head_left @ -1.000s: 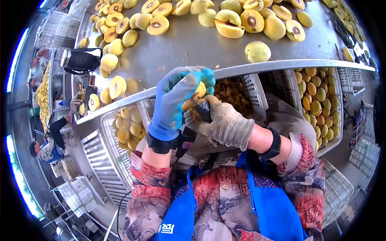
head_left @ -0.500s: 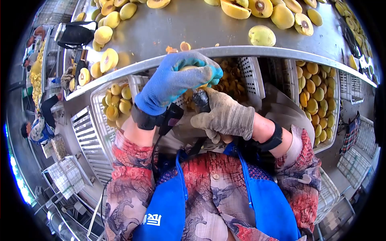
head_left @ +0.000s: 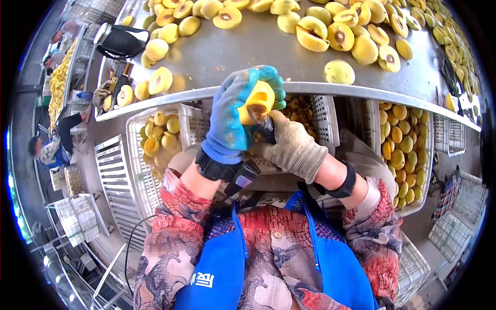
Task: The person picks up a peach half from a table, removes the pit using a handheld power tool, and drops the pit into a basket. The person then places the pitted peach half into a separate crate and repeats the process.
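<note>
My left hand (head_left: 227, 119), in a blue and teal glove, is closed round a halved yellow peach (head_left: 262, 95). The hollow in its cut face is turned toward me. In a grey glove, my right hand (head_left: 295, 145) grips a dark-handled tool (head_left: 266, 129). Its upper end meets the lower edge of the peach at a brown patch; the working tip is hidden there. Both hands are close together at the near edge of the metal table (head_left: 206, 57). Below them, partly hidden, a crate holds brownish-orange scraps (head_left: 299, 109).
Many halved peaches (head_left: 341, 36) lie across the table's far side, with a black and silver container (head_left: 121, 41) at left. White crates of peaches stand below, left (head_left: 160, 134) and right (head_left: 405, 150). A seated person (head_left: 54, 147) is at far left.
My left hand has turned, bringing the peach's hollowed cut face into view. The right hand with the tool has shifted slightly. The view has tilted, showing more of the table's far side.
</note>
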`<state>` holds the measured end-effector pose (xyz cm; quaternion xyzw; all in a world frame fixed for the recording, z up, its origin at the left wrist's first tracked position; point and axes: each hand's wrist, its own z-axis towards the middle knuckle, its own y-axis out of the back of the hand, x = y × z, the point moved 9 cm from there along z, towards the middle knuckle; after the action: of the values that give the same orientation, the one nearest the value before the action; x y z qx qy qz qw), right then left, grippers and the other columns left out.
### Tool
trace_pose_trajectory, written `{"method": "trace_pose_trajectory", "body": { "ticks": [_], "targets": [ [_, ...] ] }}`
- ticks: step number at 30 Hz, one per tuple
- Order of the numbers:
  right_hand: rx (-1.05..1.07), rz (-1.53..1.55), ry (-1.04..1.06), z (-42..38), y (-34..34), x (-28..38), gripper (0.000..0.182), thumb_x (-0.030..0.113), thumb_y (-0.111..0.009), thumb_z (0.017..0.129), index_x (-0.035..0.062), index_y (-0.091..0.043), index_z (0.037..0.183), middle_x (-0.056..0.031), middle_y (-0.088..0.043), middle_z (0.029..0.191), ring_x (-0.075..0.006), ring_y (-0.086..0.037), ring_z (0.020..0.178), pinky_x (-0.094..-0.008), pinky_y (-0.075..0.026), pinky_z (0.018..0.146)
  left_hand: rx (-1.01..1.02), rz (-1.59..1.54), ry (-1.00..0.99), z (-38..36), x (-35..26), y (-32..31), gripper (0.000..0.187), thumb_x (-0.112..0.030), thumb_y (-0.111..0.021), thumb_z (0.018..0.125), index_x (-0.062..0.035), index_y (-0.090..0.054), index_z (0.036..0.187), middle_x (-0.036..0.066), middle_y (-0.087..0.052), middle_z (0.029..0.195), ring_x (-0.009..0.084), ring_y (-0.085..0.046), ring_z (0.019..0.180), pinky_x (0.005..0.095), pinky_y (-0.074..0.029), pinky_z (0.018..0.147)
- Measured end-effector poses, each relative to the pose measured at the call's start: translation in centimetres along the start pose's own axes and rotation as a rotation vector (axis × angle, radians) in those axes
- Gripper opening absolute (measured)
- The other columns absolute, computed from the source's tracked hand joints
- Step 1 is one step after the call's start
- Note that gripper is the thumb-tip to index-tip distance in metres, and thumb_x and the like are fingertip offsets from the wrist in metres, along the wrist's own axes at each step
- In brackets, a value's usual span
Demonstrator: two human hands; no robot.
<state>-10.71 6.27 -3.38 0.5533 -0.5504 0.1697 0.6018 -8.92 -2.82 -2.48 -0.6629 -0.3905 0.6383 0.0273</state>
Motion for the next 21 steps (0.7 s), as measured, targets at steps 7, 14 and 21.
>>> {"method": "trace_pose_trajectory", "body": {
  "ticks": [7,14,21],
  "targets": [
    [-0.003,-0.304,0.193,0.2,-1.5,0.6,0.022,0.012,-0.053,0.082,0.0067,-0.046,0.102,-0.0176,-0.059,0.085,-0.0355,-0.062,0.074,-0.0456,-0.05,0.063,-0.153,-0.093,-0.053,-1.9,-0.5,2.5,0.039,-0.031,-0.048,0.094,0.0028,-0.057,0.111,0.016,-0.063,0.104,0.0266,-0.063,0.088,0.0381,-0.053,0.08],
    [0.155,-0.681,0.243,-0.4,-4.8,-0.1,0.014,0.016,-0.049,0.087,0.0091,-0.05,0.1,-0.0141,-0.06,0.086,-0.031,-0.065,0.073,-0.0448,-0.051,0.055,-0.275,-0.218,-0.209,-4.3,-4.8,7.3,0.035,-0.028,-0.049,0.094,0.0036,-0.057,0.106,0.015,-0.064,0.095,0.0279,-0.064,0.084,0.0402,-0.055,0.076],
    [0.219,-0.861,0.122,-1.2,-4.0,-3.7,0.018,0.015,-0.049,0.085,0.0088,-0.061,0.098,-0.0121,-0.067,0.088,-0.0309,-0.067,0.08,-0.0435,-0.054,0.058,-0.57,1.191,-0.668,-11.1,-17.1,14.5,0.034,-0.018,-0.056,0.09,0.003,-0.055,0.117,0.014,-0.059,0.112,0.022,-0.057,0.102,0.0317,-0.047,0.089]
  ]
}}
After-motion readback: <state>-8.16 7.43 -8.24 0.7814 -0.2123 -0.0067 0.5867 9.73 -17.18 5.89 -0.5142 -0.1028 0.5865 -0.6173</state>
